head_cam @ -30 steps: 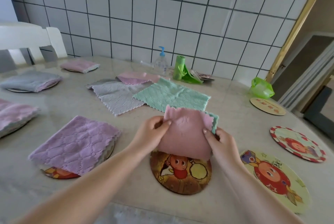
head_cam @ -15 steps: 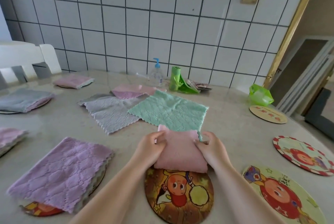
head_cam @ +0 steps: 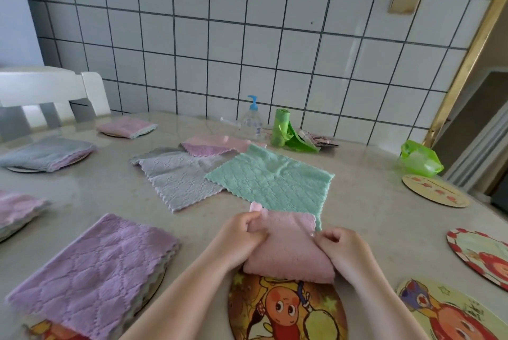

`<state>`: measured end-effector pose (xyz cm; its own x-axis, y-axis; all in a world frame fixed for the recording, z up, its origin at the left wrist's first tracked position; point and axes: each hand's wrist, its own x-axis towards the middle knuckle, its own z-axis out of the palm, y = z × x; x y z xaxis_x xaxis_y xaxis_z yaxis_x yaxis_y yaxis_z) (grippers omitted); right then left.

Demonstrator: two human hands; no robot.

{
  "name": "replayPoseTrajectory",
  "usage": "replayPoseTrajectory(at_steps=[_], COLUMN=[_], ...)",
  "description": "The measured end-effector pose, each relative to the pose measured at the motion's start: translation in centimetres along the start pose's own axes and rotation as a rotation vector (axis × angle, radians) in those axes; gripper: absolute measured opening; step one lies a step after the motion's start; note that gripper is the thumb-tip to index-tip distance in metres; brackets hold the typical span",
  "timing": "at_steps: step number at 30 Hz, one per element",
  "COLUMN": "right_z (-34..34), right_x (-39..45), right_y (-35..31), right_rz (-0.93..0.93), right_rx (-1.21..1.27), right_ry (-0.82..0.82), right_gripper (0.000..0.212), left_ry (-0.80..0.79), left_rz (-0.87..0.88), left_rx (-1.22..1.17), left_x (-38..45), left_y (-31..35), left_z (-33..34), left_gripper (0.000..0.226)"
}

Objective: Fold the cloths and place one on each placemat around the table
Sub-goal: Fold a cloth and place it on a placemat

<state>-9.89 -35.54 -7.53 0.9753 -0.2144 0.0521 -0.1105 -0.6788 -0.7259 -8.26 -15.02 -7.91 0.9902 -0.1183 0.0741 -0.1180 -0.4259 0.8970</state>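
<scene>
Fingers: left hand and right hand both curl round the side edges of the pink cloth.
Pink cloth: plush, folded, scalloped far edge; its near fold overlaps the round cartoon placemat.
Beyond fingers: flat quilted green cloth on the glossy table.
Left of fingers: folded purple cloth hides most of its placemat.

Two bare forearms are showing, with no sleeves, watch or rings, on the left hand and right hand.
</scene>
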Motion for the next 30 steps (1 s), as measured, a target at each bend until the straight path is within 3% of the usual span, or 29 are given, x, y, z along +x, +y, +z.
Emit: replayPoseTrajectory(at_steps=[8, 16, 22, 27, 30], right_z=[-0.3, -0.1, 0.0, 0.1, -0.2], right_x=[0.8, 1.1, 1.3, 0.9, 0.3], right_y=[-0.1, 0.3, 0.4, 0.5, 0.3], right_rz=[0.075, 0.095, 0.102, 0.047, -0.108], right_rx=[0.004, 0.079, 0.090, 0.093, 0.043], right_ry=[-0.038, 0.054, 0.065, 0.113, 0.138], right_gripper=[0.030, 0.023, 0.020, 0.011, 0.019], left_ry=[-0.022, 0.018, 0.033, 0.012, 0.049], left_rz=[-0.004, 0.008, -0.015, -0.018, 0.020], left_rx=[0.031, 0.047, 0.048, 0.062, 0.248], left_x=[-0.3, -0.8, -0.8, -0.9, -1.2], left_y=[0.3, 1.0, 1.1, 1.6, 1.5], left_z=[-0.2, -0.1, 0.0, -0.1, -0.4], left_gripper=[0.053, 0.042, 0.052, 0.056, 0.057])
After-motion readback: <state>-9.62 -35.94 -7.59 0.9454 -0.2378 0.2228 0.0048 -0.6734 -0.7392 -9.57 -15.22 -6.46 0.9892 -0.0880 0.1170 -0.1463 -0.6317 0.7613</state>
